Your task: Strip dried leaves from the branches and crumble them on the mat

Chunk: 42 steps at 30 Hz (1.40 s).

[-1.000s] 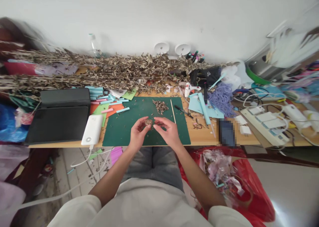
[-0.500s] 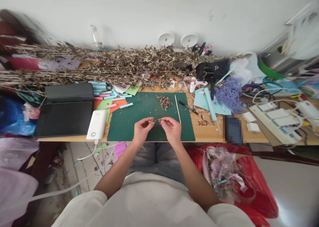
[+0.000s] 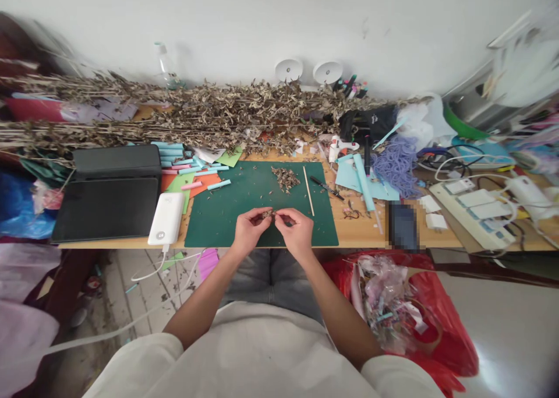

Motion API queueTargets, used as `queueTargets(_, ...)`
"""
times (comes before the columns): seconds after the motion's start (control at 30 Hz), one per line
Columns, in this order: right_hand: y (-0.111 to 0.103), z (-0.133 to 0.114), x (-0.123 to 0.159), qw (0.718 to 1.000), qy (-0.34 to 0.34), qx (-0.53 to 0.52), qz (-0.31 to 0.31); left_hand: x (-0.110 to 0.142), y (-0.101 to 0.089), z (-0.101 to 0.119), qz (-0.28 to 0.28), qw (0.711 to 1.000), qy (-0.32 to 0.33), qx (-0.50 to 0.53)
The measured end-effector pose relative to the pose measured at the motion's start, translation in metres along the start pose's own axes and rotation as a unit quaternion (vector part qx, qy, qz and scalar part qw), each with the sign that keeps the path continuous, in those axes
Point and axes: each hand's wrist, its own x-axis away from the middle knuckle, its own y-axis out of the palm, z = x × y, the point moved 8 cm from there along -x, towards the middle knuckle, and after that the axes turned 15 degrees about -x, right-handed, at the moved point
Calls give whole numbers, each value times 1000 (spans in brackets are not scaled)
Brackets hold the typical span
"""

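My left hand [image 3: 247, 232] and my right hand [image 3: 298, 232] meet over the near edge of a green cutting mat [image 3: 227, 211]. Both pinch a small clump of dried brown leaves [image 3: 268, 214] between thumb and fingertips, held just above the mat. A small pile of crumbled dried leaves [image 3: 285, 178] lies on the mat's far part. A thin wooden stick [image 3: 308, 182] lies along the mat's right side.
Long dried leafy branches [image 3: 174, 115] stretch across the desk's back. A white power bank [image 3: 165, 218], black cases [image 3: 107, 205], coloured paper rolls [image 3: 187, 168] sit left. Purple cord [image 3: 395, 165], a phone [image 3: 402, 226], a power strip [image 3: 476, 211] sit right. A red bag [image 3: 414, 310] hangs below.
My hands have drawn closer together on the leaf clump, and the right hand's fingers have curled in. The view has shifted slightly.
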Motion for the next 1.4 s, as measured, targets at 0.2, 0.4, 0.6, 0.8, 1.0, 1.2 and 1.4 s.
queueTargets(0.2,-8,11,-6,996,61,-72,11,0,3,1,27,998,-25,42)
queueTargets(0.4,6,-15,-4,999,-8,-17,-50,0,6,3,37,996,-12,83)
queueTargets(0.6,-5,-1,-2,999,18,-21,24,0,8,2,21,996,-19,81)
queueTargets(0.8,-11,15,-6,990,75,-115,40,-1,13,-3,13,986,-55,159)
queueTargets(1.0,-1,5,-4,996,38,-71,-23,1,21,-2,-23,987,-61,144)
queueTargets(1.2,-21,16,-6,992,70,-78,75,-3,11,-6,9,992,-43,115)
queueTargets(1.4,-16,14,-12,990,81,-115,27,-4,14,-2,-18,983,-71,170)
